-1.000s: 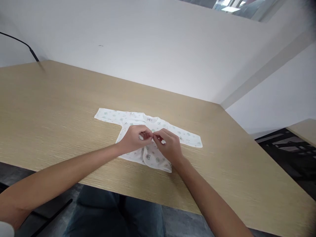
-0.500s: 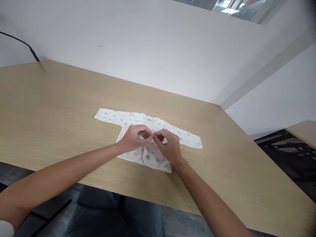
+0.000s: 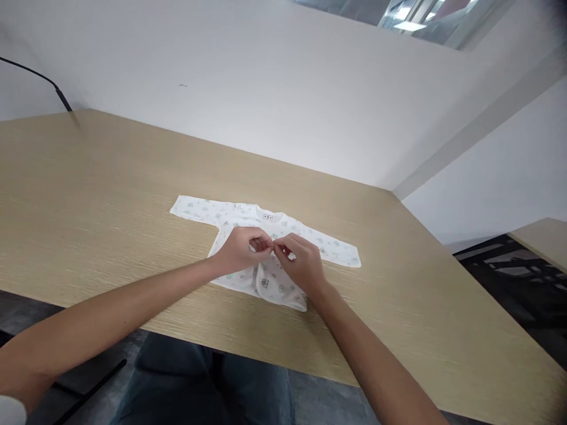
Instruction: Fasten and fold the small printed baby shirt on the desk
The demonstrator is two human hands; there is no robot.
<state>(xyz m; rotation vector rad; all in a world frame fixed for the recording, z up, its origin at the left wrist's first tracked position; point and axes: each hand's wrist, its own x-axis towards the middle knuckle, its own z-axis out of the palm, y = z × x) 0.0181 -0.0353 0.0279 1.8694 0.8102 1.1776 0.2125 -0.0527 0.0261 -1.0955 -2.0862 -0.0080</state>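
Observation:
A small white long-sleeved baby shirt (image 3: 283, 286) with a green and grey print lies spread on the table, sleeves out to both sides and neckline towards the wall. Over its chest, my left hand (image 3: 245, 248) is closed in a pinch at the front opening. My right hand (image 3: 301, 260) pinches the same spot from the other side, the two sets of fingertips touching or nearly so. The bit of shirt between them is too small to make out. Below the hands the front edge rises in a fold. Both hands cover the middle of the shirt.
The light wood table (image 3: 110, 171) meets a white wall (image 3: 266, 82) at the back. A black cable (image 3: 62, 97) comes down at the far left corner. My legs (image 3: 208, 383) are under the near edge. Dark shelving (image 3: 509, 277) stands beyond the right edge.
Both hands hold the same pinch over the shirt; the right fingers have shifted and drawn in slightly. The view has tilted a little. The shirt lies as before.

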